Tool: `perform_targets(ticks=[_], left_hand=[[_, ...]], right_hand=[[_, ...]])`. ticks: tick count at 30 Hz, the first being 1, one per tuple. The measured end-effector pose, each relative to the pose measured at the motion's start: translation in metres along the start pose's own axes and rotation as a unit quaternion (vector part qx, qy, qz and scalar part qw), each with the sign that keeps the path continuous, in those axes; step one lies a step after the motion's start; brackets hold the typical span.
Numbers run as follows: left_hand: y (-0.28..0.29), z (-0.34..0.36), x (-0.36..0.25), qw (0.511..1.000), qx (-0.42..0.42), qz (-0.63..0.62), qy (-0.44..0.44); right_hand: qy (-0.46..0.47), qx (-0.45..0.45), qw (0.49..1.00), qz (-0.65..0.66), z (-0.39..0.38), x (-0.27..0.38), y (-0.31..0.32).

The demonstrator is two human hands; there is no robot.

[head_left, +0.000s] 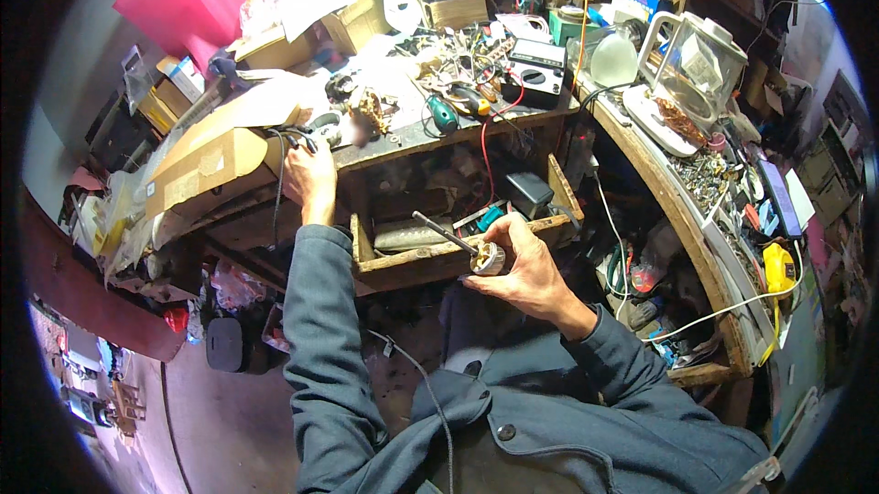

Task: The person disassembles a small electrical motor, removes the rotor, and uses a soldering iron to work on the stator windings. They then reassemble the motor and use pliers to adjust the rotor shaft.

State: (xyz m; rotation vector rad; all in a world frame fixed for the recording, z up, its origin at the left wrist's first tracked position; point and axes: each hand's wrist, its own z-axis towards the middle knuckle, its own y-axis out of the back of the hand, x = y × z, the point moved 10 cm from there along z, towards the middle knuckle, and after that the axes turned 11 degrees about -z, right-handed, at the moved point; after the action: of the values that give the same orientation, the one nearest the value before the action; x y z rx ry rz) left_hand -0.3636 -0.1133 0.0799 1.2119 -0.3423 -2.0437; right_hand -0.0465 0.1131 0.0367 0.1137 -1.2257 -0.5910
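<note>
My right hand (526,276) pinches a small round metal part with a long thin shaft (489,258) between thumb and fingers, in front of the open drawer. The shaft points up and to the left, and brassy yellow shows inside the round end. At the bench's front edge, my left hand (311,178) is closed around something dark that its fingers partly hide. A black cable (278,187) hangs down beside that hand. Just left of it lies an opened cardboard box (206,164).
An open wooden drawer (412,259) holds a black box-shaped adapter (528,193). On the bench are a green-handled screwdriver (442,115), pliers (470,98) and a black multimeter (534,80) with a red lead. At right, a clear blender-like jug (700,68) and yellow tape measure (779,269) sit among loose parts.
</note>
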Motion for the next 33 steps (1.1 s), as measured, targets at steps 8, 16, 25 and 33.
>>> perform_targets(ticks=[8,16,25,33], left_hand=[[0.026,-0.028,-0.026,0.997,0.003,0.06,-0.048],[0.062,-0.076,-0.066,0.987,0.006,0.09,-0.132],[0.024,-0.235,-0.074,0.672,0.483,-0.549,0.115],[0.033,-0.244,-0.075,0.731,0.478,-0.485,-0.041]], right_hand=[[-0.014,-0.002,0.999,0.034,0.002,-0.012,-0.005],[-0.069,0.032,0.974,0.216,0.005,-0.034,-0.026],[-0.04,0.091,0.971,0.216,0.0,-0.02,-0.043],[-0.034,0.143,0.981,0.128,-0.008,-0.016,-0.054]])
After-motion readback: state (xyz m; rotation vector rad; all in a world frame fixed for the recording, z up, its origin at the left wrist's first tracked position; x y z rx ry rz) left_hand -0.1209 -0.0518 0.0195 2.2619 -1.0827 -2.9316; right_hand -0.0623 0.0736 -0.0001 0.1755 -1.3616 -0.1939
